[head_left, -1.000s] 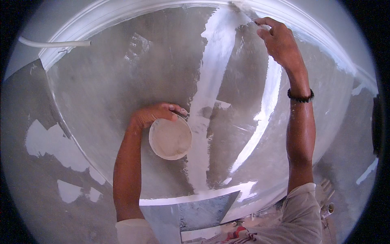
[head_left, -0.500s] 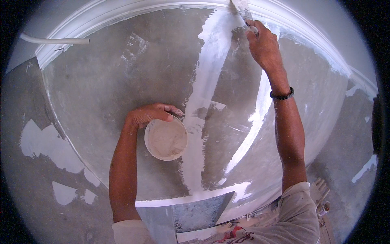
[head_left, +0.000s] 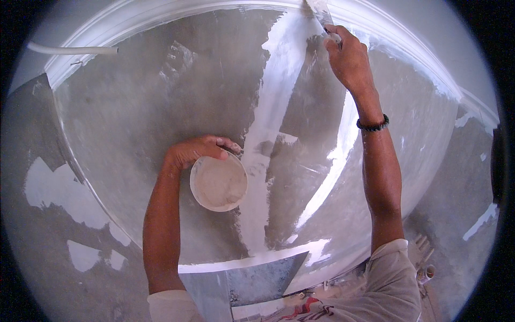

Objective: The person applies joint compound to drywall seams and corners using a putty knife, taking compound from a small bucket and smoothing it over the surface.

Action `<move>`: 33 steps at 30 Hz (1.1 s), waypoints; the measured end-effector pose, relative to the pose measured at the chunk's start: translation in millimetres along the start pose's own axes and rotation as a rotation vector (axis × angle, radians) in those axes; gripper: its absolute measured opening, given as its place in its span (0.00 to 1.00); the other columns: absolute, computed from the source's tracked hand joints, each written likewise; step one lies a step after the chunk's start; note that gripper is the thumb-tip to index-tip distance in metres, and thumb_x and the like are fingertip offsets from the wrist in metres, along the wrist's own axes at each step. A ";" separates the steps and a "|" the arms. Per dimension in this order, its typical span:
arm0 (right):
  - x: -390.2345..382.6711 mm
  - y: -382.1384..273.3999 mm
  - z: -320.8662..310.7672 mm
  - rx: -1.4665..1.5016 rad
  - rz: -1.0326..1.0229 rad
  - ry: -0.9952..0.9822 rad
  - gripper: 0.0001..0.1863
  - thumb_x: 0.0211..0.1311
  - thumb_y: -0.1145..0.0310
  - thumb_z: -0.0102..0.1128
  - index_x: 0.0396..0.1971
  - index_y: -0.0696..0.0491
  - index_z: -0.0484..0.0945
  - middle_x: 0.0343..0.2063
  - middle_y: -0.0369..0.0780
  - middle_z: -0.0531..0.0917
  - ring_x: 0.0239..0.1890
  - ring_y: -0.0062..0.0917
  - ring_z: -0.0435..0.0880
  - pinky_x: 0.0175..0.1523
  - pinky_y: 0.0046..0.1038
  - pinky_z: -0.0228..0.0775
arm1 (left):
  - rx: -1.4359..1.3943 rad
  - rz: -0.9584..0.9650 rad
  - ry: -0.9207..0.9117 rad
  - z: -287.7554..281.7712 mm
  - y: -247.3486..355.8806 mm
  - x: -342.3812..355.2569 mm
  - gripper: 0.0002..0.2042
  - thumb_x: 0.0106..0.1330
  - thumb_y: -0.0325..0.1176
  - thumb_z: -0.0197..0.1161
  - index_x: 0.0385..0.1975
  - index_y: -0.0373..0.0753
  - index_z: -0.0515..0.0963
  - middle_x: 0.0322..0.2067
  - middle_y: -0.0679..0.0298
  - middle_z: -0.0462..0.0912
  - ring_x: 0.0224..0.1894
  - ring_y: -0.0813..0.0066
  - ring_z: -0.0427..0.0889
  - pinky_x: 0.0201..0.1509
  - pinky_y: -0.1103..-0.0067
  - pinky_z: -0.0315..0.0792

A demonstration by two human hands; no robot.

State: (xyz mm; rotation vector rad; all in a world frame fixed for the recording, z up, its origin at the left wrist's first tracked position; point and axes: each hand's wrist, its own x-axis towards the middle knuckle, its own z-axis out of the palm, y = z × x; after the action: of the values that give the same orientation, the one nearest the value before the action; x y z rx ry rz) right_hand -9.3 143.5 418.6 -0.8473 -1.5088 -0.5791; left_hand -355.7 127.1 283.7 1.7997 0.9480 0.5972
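My left hand [head_left: 201, 150] grips a round tub [head_left: 219, 183] by its far rim, thumb over the edge. Pale, wet-looking paste lies inside it. Up at the top, my right hand [head_left: 347, 60] is closed round the handle of a putty knife [head_left: 322, 13]. Its blade reaches the white moulding where wall and ceiling meet, and its tip is partly lost in the glare. Below the blade, a broad white band of filler [head_left: 276, 86] runs down the grey wall [head_left: 214, 80]. A black beaded bracelet sits on my right wrist.
White moulding [head_left: 161, 19] curves along the wall's top. A pale pipe [head_left: 80, 50] sticks out at upper left. A second white filler strip [head_left: 335, 166] lies right of the band. White patches [head_left: 64, 193] mark the left wall. A small can [head_left: 426, 273] stands low at right.
Almost nothing differs. The view has shifted very slightly, and both hands keep their hold on the tub and the putty knife in nearly the same places.
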 end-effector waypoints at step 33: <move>0.5 11.2 7.7 0.050 0.018 -0.003 0.16 0.61 0.66 0.56 0.48 0.51 0.78 0.35 0.54 0.83 0.39 0.48 0.83 0.49 0.42 0.73 | -0.001 -0.003 0.055 3.4 -0.1 -0.9 0.28 0.51 0.41 0.68 0.53 0.36 0.76 0.50 0.57 0.78 0.53 0.67 0.74 0.60 0.76 0.63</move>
State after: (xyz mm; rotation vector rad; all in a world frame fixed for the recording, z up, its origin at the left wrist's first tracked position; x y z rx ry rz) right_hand -5.3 156.4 416.7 -0.8233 -1.5107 -0.5251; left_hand -353.7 124.5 282.3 1.7880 0.9872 0.6484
